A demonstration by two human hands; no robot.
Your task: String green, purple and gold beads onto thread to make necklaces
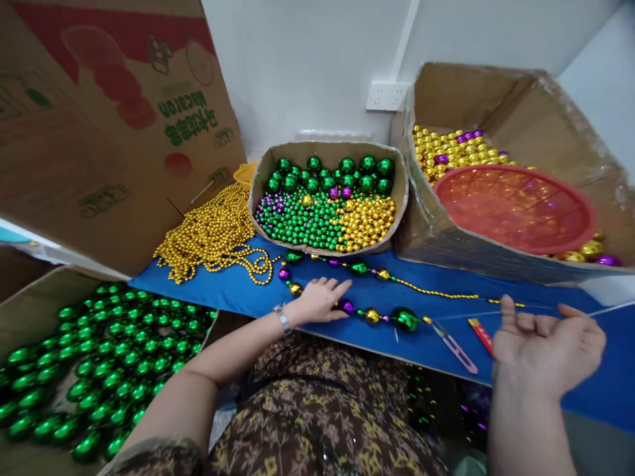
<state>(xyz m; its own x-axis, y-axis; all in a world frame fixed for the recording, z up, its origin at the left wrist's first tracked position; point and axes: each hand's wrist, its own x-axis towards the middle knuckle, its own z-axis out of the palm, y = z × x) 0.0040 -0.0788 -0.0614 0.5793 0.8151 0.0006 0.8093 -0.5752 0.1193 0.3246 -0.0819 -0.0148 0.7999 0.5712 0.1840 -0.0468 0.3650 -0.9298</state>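
Observation:
A bead necklace of green, gold and purple beads loops across the blue tabletop. My left hand lies over its near side, fingers spread and thumb apart, beside a purple bead; the beads under the palm are hidden. At the right, my right hand is turned palm up, with its fingers curved and apart. A thin pale thread passes by its fingers; whether they touch it I cannot tell. Pink-handled thread snips and a small red-and-yellow packet lie left of that hand.
A cardboard tray of loose beads stands behind the necklace. Gold bead strings are heaped at left. A large box at right holds beads and a red basket. Green beads fill a lower-left box.

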